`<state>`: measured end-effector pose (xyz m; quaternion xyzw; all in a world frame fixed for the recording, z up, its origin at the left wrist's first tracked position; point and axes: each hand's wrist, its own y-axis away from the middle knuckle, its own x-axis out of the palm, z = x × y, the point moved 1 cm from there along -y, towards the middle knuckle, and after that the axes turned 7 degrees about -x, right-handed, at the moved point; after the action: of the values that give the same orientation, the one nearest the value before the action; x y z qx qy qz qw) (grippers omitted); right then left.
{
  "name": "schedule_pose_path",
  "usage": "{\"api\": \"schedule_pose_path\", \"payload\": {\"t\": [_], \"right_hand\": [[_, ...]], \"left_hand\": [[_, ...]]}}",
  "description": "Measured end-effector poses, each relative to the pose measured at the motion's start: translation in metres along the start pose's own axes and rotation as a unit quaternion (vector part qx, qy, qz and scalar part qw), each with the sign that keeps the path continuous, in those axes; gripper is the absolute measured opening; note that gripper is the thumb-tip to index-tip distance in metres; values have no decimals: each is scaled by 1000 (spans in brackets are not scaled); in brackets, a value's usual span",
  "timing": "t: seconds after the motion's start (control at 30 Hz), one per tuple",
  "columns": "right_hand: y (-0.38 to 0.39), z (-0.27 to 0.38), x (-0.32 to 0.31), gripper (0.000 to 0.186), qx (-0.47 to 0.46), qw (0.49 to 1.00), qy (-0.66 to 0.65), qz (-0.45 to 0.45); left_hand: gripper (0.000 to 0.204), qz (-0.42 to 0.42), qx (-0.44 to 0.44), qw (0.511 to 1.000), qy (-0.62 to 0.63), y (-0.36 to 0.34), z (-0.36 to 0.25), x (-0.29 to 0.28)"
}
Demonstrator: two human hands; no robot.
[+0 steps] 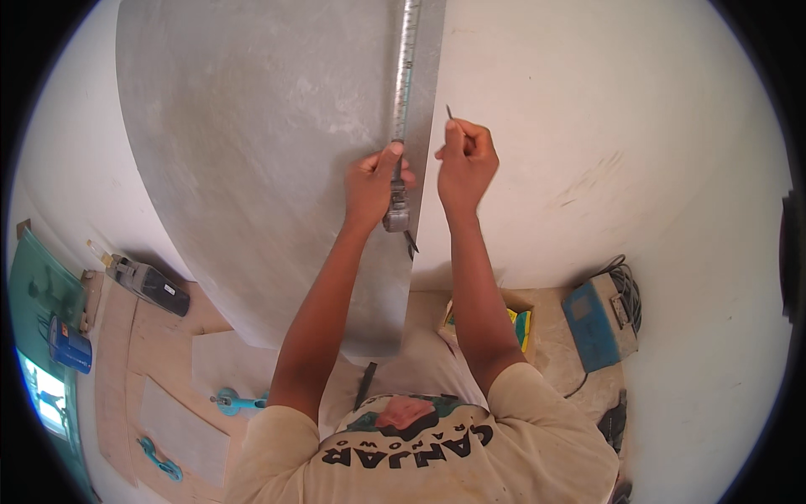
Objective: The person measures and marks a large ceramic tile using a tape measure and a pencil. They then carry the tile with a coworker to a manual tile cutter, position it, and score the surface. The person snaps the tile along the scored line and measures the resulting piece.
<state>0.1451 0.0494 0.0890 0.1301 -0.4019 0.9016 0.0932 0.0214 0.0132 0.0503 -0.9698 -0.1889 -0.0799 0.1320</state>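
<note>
A large grey slab (252,126) stands upright before me, against a white wall. My left hand (366,189) is closed on a tape measure (396,217) near the slab's right edge. Its blade (406,76) runs up from the hand along the slab, past the top of the view. My right hand (468,172) is just right of that edge, in front of the wall. Its fingers pinch a slim dark pointed tool (449,111), tip up; I cannot make out whether it is a pencil. A dark strap (410,244) hangs below the tape case.
A blue box with coiled cable (592,323) stands at lower right. Behind my right forearm is a carton with a yellow-green packet (522,329). At lower left are teal suction lifters (159,460) on grey pieces (185,420), a dusty grey container (149,284) and a blue box (70,344).
</note>
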Motion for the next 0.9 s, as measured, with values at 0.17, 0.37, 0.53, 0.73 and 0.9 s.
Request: {"api": "schedule_pose_path", "payload": {"t": [0.17,0.37,0.53,0.73,0.9], "right_hand": [[-11,-3,29,15,24,1000,9,12],[-7,-9,33,15,-3,1000,23,-10],[-8,-14,36,12,-37,998,49,-17],[-7,-13,41,12,-33,997,62,-30],[-6,-12,43,14,-24,998,39,-48]], "left_hand": [[49,-10,-9,1000,-2,1,3,-14],[49,2,-7,1000,-2,1,12,-17],[49,-13,-7,1000,-13,2,10,-15],[49,-19,-9,999,-27,1,9,-18],[49,-21,-5,999,-33,0,8,-17]]}}
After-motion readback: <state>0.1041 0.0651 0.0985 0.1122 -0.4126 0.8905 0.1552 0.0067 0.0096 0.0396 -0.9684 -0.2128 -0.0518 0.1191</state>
